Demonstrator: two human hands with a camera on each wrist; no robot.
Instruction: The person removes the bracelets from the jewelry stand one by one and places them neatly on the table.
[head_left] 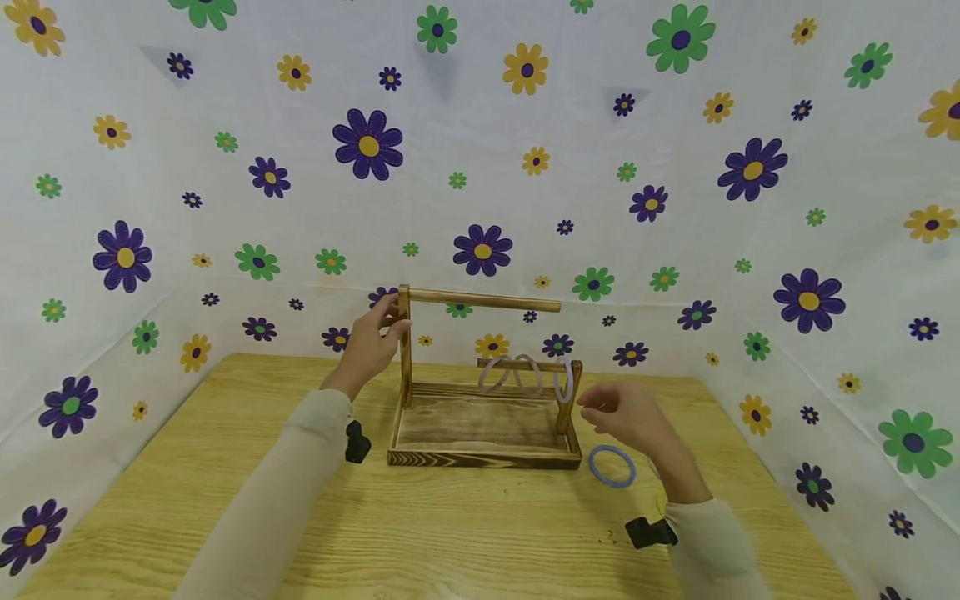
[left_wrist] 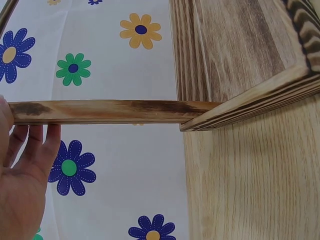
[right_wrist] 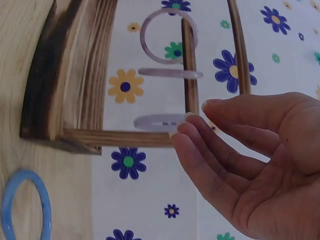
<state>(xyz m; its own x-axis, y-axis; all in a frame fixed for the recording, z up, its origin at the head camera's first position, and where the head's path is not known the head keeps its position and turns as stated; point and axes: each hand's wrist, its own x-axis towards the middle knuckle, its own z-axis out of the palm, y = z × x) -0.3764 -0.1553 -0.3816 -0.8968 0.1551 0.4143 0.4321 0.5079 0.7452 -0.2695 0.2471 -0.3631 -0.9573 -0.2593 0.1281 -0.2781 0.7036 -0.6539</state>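
Observation:
A wooden rack (head_left: 483,459) stands on the table, with a tray base, a tall post on the left and a short post on the right. My left hand (head_left: 367,346) grips the tall post (left_wrist: 115,112) near its top, thumb and fingers on opposite sides. Three pale bangles hang on the lower bar: a pinkish one (right_wrist: 144,40), a mauve one (right_wrist: 167,73) and a lavender one (right_wrist: 145,122) closest to the short post. Beside that post, my right hand (head_left: 626,412) holds nothing, its fingers loosely bent and thumb apart. The upper bar (head_left: 487,299) is bare.
A blue bangle (head_left: 615,485) lies on the table (head_left: 450,533) just right of the rack. Something yellow (head_left: 661,502) shows partly behind the right wrist. A white flower-patterned cloth (head_left: 480,200) walls off the back and both sides.

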